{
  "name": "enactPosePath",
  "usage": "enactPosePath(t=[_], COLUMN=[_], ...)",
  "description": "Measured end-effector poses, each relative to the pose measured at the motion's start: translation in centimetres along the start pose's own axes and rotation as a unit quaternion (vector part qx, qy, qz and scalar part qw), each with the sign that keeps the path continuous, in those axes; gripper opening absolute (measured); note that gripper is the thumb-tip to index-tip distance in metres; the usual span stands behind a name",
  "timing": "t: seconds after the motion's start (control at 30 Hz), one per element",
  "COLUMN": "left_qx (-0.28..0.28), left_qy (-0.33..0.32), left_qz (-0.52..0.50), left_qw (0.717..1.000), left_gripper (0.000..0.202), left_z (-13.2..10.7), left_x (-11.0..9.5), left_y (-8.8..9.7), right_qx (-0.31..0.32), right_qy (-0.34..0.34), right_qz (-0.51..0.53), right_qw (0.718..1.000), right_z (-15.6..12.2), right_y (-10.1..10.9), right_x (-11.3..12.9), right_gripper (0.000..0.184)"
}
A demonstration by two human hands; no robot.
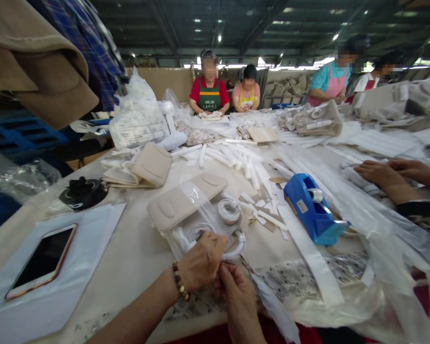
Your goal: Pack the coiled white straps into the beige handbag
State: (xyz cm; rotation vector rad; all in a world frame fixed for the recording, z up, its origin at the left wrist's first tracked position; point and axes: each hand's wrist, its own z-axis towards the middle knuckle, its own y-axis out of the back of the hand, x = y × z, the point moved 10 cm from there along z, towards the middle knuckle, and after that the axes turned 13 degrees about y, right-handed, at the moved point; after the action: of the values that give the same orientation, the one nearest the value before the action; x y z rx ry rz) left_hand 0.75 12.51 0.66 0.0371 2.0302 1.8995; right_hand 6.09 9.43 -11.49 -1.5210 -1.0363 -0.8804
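Fingers [220, 244] of the left hand [200, 262] curl closed over the near end of a clear bag [200, 210]. The right hand [236, 286] sits just below and to the right, touching the left hand, its fingertips pinched narrow on the same edge. A bead bracelet [179, 282] circles the left wrist.

The clear bag lies flat on the desk [136, 248] and stretches away from the fingers. A beige pad [186, 200] fills its far part, and a white curved band [239, 246] arcs out right at the fingers. Just beyond the fingers and slightly right rests a white coil [229, 210]; I cannot tell whether it lies inside the bag or on top of it.

Right of the fingers and apart from them stands a blue tape dispenser [313, 210]. Printed plastic sheets [301, 274] lie just right of the right hand, with a long white strip [308, 253] lying across them.

Well left of the fingers, a phone [43, 260] lies face up on a white sheet [93, 224]. Beyond that sheet sits a black object [82, 191], too unclear to identify.

Farther beyond the fingers are a stack of beige pads [150, 165] and a scatter of white rolls [232, 155]. Far right of the fingers, a co-worker's hands [380, 174] rest on white material, well apart from the bag.
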Motion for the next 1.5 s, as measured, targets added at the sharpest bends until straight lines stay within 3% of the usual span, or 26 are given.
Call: enactPosePath(t=[0.2,0.33,0.73,0.97,1.33,1.5], left_qx=[0.013,0.02,0.053,0.048,0.017,0.025], left_qy=[-0.003,-0.007,-0.023,-0.019,-0.037,-0.027], left_qz=[0.008,0.019,0.049,0.056,0.021,0.034], left_qw=[1.0,1.0,0.997,0.997,0.999,0.999], left_gripper=[0.026,0.025,0.022,0.025,0.044,0.031], left_z=[0.0,0.1,0.2,0.2,-0.1,0.0], left_x=[0.0,-0.1,-0.4,-0.5,-0.7,-0.5], left_y=[-0.2,-0.3,-0.5,-0.5,0.0,-0.2], right_qx=[-0.031,-0.054,-0.034,-0.061,-0.078,-0.051], right_qy=[-0.035,-0.008,0.006,-0.055,-0.095,-0.093], right_qz=[-0.019,-0.03,-0.105,-0.107,-0.092,-0.074], right_qw=[0.999,0.998,0.994,0.991,0.988,0.992], right_z=[-0.3,-0.1,-0.1,0.1,0.3,0.1], right_y=[0.1,0.5,-0.2,-0.5,-0.7,-0.8], right_x=[0.5,0.7,1.9,1.8,1.8,1.9], right_gripper=[0.046,0.046,0.045,0.028,0.024,0.023])
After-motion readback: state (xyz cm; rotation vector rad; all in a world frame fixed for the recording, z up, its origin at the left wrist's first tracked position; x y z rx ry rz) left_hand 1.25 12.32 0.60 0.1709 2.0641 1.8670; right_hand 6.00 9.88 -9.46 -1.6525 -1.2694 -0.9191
